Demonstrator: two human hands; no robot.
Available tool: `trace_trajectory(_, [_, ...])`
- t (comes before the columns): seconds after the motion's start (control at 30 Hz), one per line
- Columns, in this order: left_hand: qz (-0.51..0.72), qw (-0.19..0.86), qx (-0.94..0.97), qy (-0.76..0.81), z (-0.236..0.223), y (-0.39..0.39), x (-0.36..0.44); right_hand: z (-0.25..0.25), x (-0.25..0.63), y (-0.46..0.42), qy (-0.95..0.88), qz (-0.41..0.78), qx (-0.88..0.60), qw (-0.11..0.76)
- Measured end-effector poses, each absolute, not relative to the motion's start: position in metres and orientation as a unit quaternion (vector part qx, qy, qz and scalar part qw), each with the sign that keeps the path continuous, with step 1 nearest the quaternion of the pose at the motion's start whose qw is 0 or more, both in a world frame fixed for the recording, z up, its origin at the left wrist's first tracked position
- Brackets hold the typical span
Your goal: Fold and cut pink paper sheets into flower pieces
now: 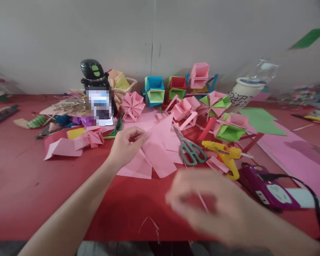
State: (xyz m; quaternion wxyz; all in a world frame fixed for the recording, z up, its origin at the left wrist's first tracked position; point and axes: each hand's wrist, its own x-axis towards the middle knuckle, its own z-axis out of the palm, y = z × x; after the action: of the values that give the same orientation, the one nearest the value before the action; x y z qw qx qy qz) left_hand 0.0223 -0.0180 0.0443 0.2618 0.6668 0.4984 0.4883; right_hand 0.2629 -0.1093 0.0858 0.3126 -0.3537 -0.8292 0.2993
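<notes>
My left hand (129, 144) is closed in a pinch at the left edge of a pink sheet of paper (162, 133), which stands tilted up above other pink sheets (138, 167). My right hand (200, 202), smeared by motion, is over the near part of the red table with its fingers curled; whether it holds anything does not show. Scissors with green handles (192, 151) lie just beyond the right hand, blades pointing away. A yellow glue gun (226, 153) rests on its side to their right. Thin pale strands (152, 224) lie near the table's front edge.
Folded paper lanterns (154, 90) and pink paper pieces (133, 106) line the back. A phone (100, 108) leans on a black holder (93, 71). At right are a purple power strip (269, 188) with a black cable, a white cup (244, 92) and pink sheets (296, 149).
</notes>
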Motion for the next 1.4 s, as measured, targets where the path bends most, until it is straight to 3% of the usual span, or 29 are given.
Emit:
trace_trajectory(0.13, [0.513,0.262,0.648,0.498,0.045,-0.016,0.019,0.085,0.236,-0.024,-0.694,0.32,-0.466,0.446])
trace_trajectory(0.2, [0.521,0.258,0.641,0.501,0.045,-0.015,0.017,0.075,0.227,0.003,-0.62,0.387,-0.487,0.479])
trace_trajectory(0.3, [0.524,0.268,0.635,0.501,0.044,-0.012,0.015,0.058,0.22,0.021,-0.561,0.583,-0.402,0.429])
trace_trajectory(0.4, [0.525,0.285,0.633,0.493,0.043,-0.011,0.016,0.045,0.217,0.022,-0.542,0.666,-0.36,0.365])
trace_trajectory(0.93, [0.487,0.331,0.642,0.491,0.042,-0.017,0.027,0.029,0.209,-0.006,-0.496,0.623,-0.381,0.47])
trace_trajectory(1.4, [0.488,0.371,0.63,0.477,0.046,-0.02,0.026,0.03,0.215,-0.005,-0.495,0.607,-0.409,0.467])
